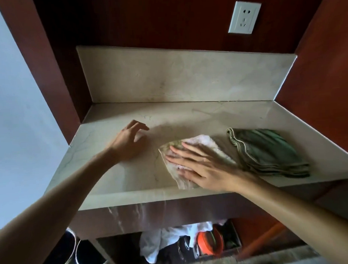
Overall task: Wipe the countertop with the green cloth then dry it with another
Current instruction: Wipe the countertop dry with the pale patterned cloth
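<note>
The beige marble countertop (pixel 131 172) fills the middle of the head view. A folded green cloth (pixel 268 154) lies on its right side. Just left of it a pale pink-white cloth (pixel 207 144) is spread on the stone. My right hand (pixel 200 168) lies flat on this pale cloth, fingers straight and pointing left. My left hand (pixel 128 141) hovers or rests on the bare counter to the left, fingers loosely curled, holding nothing.
A marble backsplash (pixel 187 76) rises behind the counter, with dark red wood panels on both sides and a white wall socket (pixel 244 17) above. Below the counter an open shelf holds white fabric (pixel 167 240) and an orange container (pixel 208 243). Two buckets (pixel 82 255) stand lower left.
</note>
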